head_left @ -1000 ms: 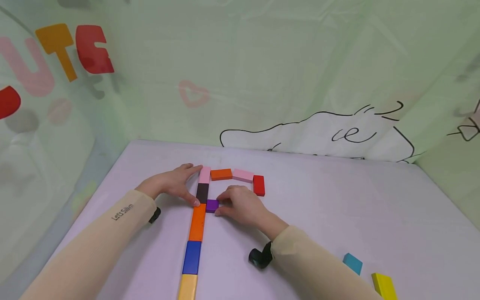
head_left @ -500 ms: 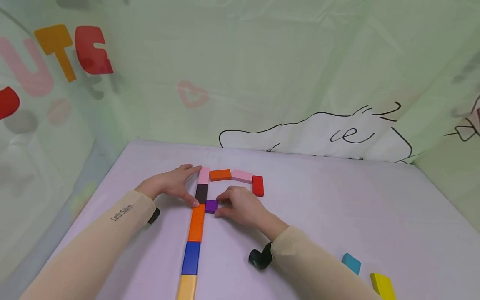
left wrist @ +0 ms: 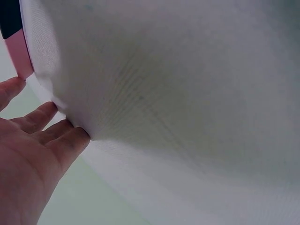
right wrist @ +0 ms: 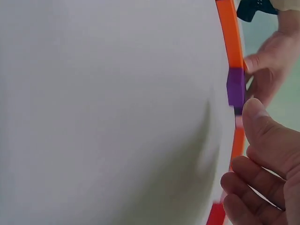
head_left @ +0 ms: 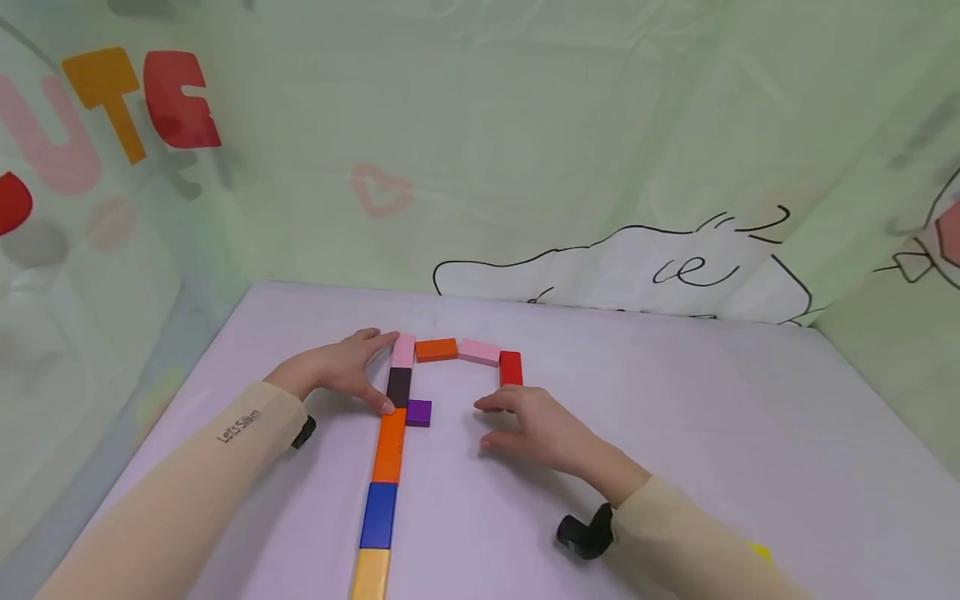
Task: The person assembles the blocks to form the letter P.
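Observation:
A column of flat blocks runs up the table: a light yellow block, a blue block, an orange block, a dark brown block and a pink block. My left hand lies along its left side, fingers spread; the index fingertip touches the pink block and the thumb rests where the orange and brown blocks meet. Right of that joint sits a small purple block, against the column. My right hand holds nothing, its fingers and thumb apart, just below a red block.
From the column's top, another orange block and a second pink block lead right to the red one. Part of a yellow block shows beyond the right sleeve. A printed curtain stands behind the table.
My right hand has let go of the purple block and moved right, partly in front of the red block. The purple block stays beside the column. The left hand keeps its place.

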{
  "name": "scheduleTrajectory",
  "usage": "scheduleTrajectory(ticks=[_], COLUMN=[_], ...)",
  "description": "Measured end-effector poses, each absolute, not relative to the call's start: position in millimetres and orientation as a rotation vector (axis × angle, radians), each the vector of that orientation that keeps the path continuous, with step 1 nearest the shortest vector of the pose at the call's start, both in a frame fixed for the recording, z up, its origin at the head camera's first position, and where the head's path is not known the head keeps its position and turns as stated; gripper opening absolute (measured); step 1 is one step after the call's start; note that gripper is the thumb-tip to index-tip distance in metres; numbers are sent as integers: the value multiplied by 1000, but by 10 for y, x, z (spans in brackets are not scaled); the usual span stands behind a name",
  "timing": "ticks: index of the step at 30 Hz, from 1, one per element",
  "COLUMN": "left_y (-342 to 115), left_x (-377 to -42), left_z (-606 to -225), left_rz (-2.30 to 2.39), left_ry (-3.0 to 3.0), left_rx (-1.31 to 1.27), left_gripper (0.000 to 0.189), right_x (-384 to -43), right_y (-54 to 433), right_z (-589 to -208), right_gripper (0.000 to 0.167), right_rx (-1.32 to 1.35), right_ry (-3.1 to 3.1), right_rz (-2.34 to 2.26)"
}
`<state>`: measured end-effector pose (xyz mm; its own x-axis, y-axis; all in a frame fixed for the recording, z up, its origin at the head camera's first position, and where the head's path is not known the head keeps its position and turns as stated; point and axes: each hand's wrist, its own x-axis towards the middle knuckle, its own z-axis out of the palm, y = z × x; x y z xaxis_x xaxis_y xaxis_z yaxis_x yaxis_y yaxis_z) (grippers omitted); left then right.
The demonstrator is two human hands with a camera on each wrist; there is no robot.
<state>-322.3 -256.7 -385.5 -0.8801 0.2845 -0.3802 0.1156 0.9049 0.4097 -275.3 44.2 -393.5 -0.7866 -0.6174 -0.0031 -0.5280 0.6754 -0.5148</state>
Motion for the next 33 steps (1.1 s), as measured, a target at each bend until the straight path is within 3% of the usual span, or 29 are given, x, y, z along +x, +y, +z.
scheduleTrajectory(ticks=[10,16,21,33], left_y=[-2545,-2555,-2567,-2557], left_x=[-3217,-3215,-3206,-3197], left_z=[-3833,-3834,-3847,-3837], left_rz=[491,511,510,515], left_ry=[2638,2630,2629,2621], left_rx=[326,327,311,309], left_gripper=[111,112,114,113], right_x=[-2259,-1943,-1818,-1782], right_y=[1653,2229,2441,2578], right_z=[-3950,-4063,-4126,-4178], right_gripper=[44,64,83,82], right_rx=[-659,-324,-173,-224], right_ry=[2991,3034,2928,2843], right_rz=[-644,-418,-304,-310])
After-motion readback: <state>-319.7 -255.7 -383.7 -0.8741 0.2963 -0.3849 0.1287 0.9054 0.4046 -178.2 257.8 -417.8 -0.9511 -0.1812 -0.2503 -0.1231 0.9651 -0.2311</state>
